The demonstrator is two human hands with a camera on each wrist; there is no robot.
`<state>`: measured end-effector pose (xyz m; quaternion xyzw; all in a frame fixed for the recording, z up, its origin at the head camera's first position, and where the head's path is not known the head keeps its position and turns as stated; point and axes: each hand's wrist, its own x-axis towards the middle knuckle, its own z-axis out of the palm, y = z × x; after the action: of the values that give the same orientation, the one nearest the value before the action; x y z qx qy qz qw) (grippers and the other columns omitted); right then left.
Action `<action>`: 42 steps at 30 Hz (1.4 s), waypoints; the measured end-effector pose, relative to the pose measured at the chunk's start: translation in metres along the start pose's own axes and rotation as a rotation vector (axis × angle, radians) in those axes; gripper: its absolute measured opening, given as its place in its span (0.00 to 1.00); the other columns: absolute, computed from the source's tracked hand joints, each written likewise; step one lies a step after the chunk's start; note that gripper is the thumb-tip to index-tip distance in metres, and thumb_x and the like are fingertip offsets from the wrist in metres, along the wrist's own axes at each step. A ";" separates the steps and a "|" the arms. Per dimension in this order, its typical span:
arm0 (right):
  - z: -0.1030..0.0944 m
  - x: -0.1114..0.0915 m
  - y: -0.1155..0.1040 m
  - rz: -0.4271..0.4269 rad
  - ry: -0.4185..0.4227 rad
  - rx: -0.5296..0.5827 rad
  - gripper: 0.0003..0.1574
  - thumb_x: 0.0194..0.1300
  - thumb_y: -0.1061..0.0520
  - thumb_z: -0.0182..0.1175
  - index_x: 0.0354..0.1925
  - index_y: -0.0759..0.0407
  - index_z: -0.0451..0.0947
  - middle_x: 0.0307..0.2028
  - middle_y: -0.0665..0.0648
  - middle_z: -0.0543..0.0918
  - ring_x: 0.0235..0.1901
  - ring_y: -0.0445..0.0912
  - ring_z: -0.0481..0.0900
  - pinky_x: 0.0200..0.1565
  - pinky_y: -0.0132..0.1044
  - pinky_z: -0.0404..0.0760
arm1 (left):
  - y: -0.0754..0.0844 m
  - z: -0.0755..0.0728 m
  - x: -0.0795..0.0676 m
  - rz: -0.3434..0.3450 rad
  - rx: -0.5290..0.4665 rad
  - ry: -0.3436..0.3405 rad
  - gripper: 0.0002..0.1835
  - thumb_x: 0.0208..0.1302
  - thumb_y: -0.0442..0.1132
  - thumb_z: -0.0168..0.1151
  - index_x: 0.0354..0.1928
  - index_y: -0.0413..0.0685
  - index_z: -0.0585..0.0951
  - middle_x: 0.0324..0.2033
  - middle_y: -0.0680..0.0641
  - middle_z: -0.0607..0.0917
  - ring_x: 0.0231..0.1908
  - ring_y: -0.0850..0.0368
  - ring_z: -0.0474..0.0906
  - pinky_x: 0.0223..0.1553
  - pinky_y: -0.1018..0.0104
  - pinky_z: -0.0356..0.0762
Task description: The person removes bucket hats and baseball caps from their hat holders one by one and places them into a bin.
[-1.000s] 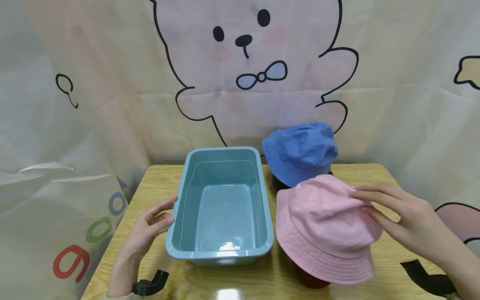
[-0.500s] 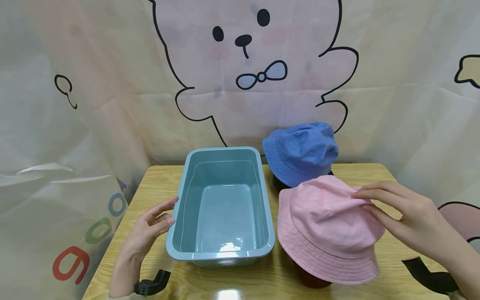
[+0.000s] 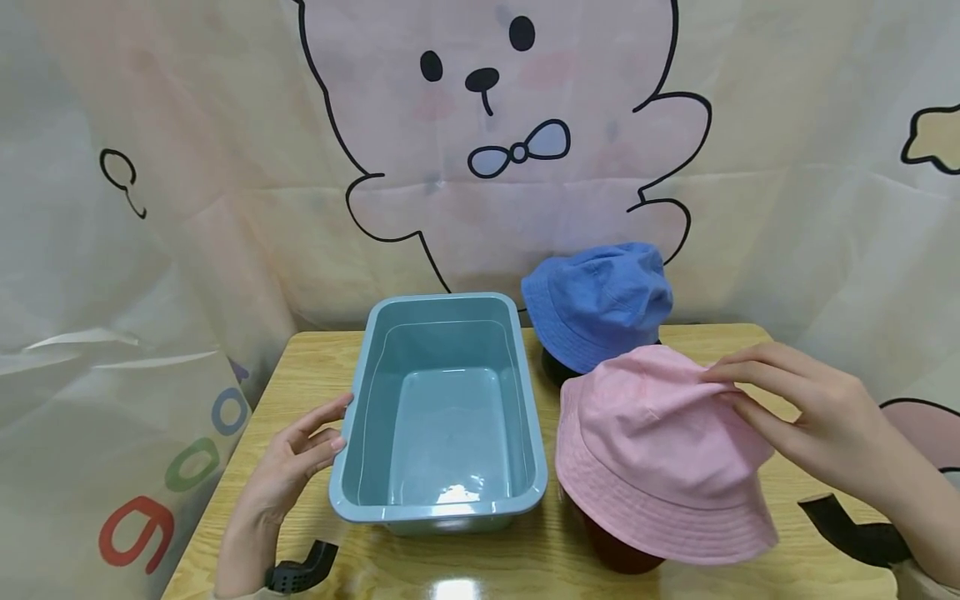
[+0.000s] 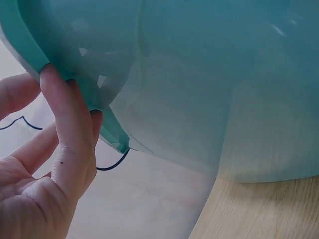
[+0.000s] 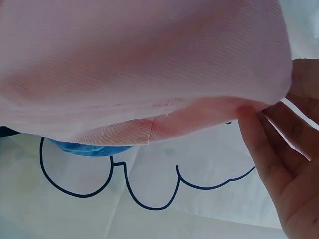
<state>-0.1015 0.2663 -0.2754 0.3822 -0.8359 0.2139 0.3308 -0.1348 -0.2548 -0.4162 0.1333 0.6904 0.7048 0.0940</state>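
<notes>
A pink bucket hat sits tilted over a dark reddish-brown rounded support, mostly hidden beneath it. My right hand pinches a fold of its crown from the right; in the right wrist view, fingers hold the pink cloth. At the left, my left hand grips the rim of a blue-green plastic tub. The left wrist view has the fingertips hooked at the rim. Nothing lies inside the tub.
Behind the pink hat, a blue bucket hat rests on a black support. The wooden table ends at a curtain printed with a cartoon bear. Black straps circle both wrists.
The pink hat's right side has shifted rightward and its crown cloth is pulled up, showing more of the support below. My left hand and the tub stay in place.
</notes>
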 end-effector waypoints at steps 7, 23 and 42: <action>-0.004 0.007 -0.001 -0.002 -0.013 -0.014 0.27 0.72 0.41 0.48 0.35 0.57 0.85 0.36 0.48 0.82 0.47 0.24 0.73 0.52 0.12 0.67 | -0.004 -0.001 0.004 0.007 -0.004 -0.026 0.29 0.69 0.28 0.50 0.71 0.37 0.60 0.54 0.53 0.76 0.46 0.63 0.82 0.47 0.66 0.82; -0.014 0.026 -0.001 -0.041 -0.003 -0.039 0.29 0.71 0.40 0.48 0.33 0.59 0.86 0.36 0.48 0.82 0.48 0.22 0.72 0.52 0.12 0.66 | -0.006 -0.002 0.004 0.058 -0.032 -0.059 0.29 0.69 0.27 0.49 0.71 0.36 0.60 0.54 0.51 0.76 0.46 0.63 0.82 0.47 0.67 0.82; -0.023 0.054 -0.012 -0.096 0.014 -0.039 0.31 0.71 0.40 0.49 0.31 0.62 0.85 0.32 0.51 0.81 0.44 0.22 0.71 0.50 0.12 0.67 | -0.005 -0.002 0.000 0.021 -0.026 -0.014 0.29 0.69 0.27 0.51 0.71 0.36 0.60 0.54 0.52 0.76 0.46 0.64 0.82 0.48 0.67 0.82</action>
<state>-0.1093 0.2460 -0.2191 0.4139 -0.8183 0.1839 0.3538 -0.1352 -0.2568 -0.4209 0.1441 0.6791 0.7137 0.0931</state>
